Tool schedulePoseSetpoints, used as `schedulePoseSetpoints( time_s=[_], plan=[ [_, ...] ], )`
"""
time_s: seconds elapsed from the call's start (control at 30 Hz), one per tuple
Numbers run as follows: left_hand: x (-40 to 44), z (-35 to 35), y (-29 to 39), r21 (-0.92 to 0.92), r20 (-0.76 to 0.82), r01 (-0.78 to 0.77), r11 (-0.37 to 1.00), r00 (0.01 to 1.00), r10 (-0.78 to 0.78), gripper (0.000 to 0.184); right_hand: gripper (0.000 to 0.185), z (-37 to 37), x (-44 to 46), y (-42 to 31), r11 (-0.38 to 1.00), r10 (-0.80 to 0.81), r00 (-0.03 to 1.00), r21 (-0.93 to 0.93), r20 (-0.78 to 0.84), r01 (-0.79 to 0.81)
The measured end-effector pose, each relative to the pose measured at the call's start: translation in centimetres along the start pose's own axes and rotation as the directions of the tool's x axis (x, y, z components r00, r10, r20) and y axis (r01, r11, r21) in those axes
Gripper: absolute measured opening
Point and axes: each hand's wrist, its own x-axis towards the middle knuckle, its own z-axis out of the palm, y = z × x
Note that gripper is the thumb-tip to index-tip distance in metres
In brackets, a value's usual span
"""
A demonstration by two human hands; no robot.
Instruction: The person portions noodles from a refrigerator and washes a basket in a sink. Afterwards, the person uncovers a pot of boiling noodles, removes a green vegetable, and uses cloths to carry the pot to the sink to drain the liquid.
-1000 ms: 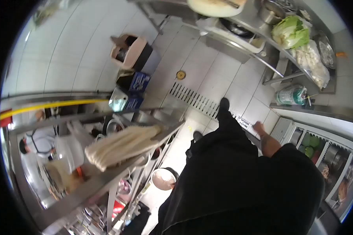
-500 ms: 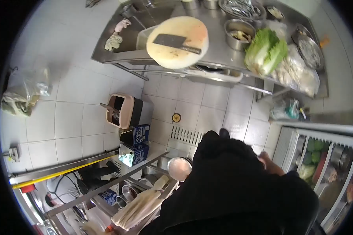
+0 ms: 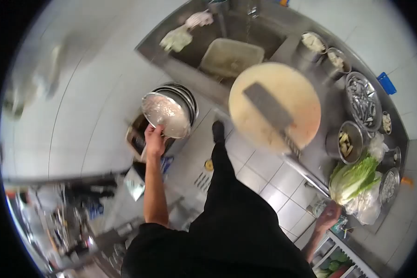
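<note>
Pale tiled floor (image 3: pixel 268 197), white tiled walls (image 3: pixel 88 92)

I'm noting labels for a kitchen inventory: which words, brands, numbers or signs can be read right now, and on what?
None can be read.
Blue box on the floor: too blurred for any print to be read.
Blue piece by the wall: too small to read anything on.
Cleaver: no lettering can be made out.
Metal bowls in the left hand: none visible.

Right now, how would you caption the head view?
Left hand holds stacked bowls; cleaver lies on round cutting board.
</note>
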Motion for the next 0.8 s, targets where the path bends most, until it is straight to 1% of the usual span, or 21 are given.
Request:
schedulePoseSetpoints(
  time_s=[0.03,0.07,0.1,0.13,0.17,0.2,0.23,0.27,0.3,0.33,0.37,0.4,0.43,0.5,0.53,0.57,0.63,0.67,0.73,0.77,0.8],
  plan=[
    [11.4,4.2,2.4,-0.058,0.187,-0.003,0.998,0.982,0.014,0.021,0.014,4.9,8.5,-10.3,0.994,-0.107,0.981,-0.005,-0.162,0.108],
    [23.7,9.3,6.2,-0.017,0.206,0.017,1.000,0.979,-0.013,0.024,0.015,10.5,17.6,-21.5,0.974,-0.083,0.977,0.191,-0.198,0.121],
    [36.0,14.1,9.4,-0.046,0.206,0.102,0.994,0.974,-0.090,0.026,0.016,16.5,25.2,-30.6,0.961,-0.028,0.983,0.267,-0.179,0.076],
    [46.6,16.9,10.0,-0.078,0.276,0.130,0.989,0.956,-0.104,0.027,0.014,22.9,31.7,-38.2,0.877,0.131,0.986,0.477,-0.103,-0.066],
    [55.8,19.0,9.4,-0.108,0.343,0.160,0.981,0.932,-0.114,0.028,0.018,30.1,38.5,-47.2,0.874,0.079,0.993,0.485,-0.083,-0.029],
    [64.2,22.6,10.8,-0.096,0.427,0.280,0.955,0.878,-0.215,0.029,0.021,38.7,44.0,-54.7,0.784,0.120,0.989,0.619,-0.082,-0.044],
    [72.4,26.0,12.8,-0.069,0.499,0.396,0.916,0.809,-0.312,0.030,0.023,45.5,49.7,-62.8,0.713,0.034,0.994,0.694,0.107,-0.099],
    [80.4,27.7,12.4,-0.090,0.641,0.419,0.904,0.719,-0.269,0.029,0.025,52.2,55.1,-70.1,0.734,-0.079,0.970,0.671,0.229,-0.099],
    [87.4,29.6,11.9,-0.110,0.763,0.445,0.889,0.611,-0.212,0.029,0.023,58.7,59.9,-76.1,0.719,-0.288,0.947,0.685,0.143,0.115],
    [92.6,32.9,12.8,-0.067,0.709,0.452,0.889,0.649,-0.276,0.030,0.020,62.5,64.2,-82.2,0.786,-0.370,0.921,0.569,0.121,0.241],
    [97.0,36.3,14.9,-0.022,0.703,0.482,0.876,0.631,-0.329,0.032,0.020,66.0,68.4,-87.3,0.746,-0.385,0.919,0.615,0.083,0.257],
    [103.3,38.6,14.3,0.058,0.718,0.459,0.886,0.597,-0.357,0.032,0.020,69.6,72.2,-91.2,0.736,-0.306,0.935,0.668,0.179,0.113],
    [109.0,40.1,13.1,0.133,0.724,0.436,0.890,0.571,-0.387,0.031,0.020,73.8,75.6,-93.8,0.746,-0.301,0.937,0.656,0.178,0.115],
    [117.1,43.5,14.2,0.162,0.715,0.498,0.852,0.536,-0.449,0.029,0.017,83.2,81.4,-96.5,0.852,-0.292,0.951,0.479,0.098,0.212],
    [120.6,45.0,14.6,0.189,0.700,0.550,0.814,0.506,-0.504,0.026,0.017,88.0,83.9,-96.5,0.869,-0.231,0.969,0.466,0.082,0.168],
    [125.1,45.8,12.9,0.190,0.708,0.548,0.814,0.498,-0.501,0.026,0.017,92.5,86.5,-96.2,0.871,-0.228,0.971,0.461,0.073,0.170],
    [133.8,45.8,5.6,0.333,0.620,0.491,0.805,0.529,-0.579,0.026,0.021,101.1,90.9,-95.3,0.973,0.039,0.923,0.194,0.383,-0.122],
    [137.9,45.8,2.3,0.381,0.591,0.471,0.796,0.538,-0.601,0.026,0.021,105.4,92.4,-95.2,0.974,0.043,0.927,0.190,0.373,-0.122],
    [145.3,46.6,-2.5,0.597,0.448,0.494,0.632,0.448,-0.774,0.030,0.018,114.9,95.1,-94.9,0.979,0.051,0.917,0.162,0.395,-0.125],
    [148.4,47.1,-4.1,0.591,0.462,0.488,0.642,0.449,-0.765,0.030,0.018,120.4,96.2,-93.9,0.980,0.044,0.922,0.161,0.384,-0.114],
    [151.0,47.6,-5.7,0.552,0.441,0.521,0.651,0.480,-0.758,0.033,0.018,125.7,97.0,-92.8,0.991,0.077,0.908,0.070,0.412,-0.115]
  ],
)
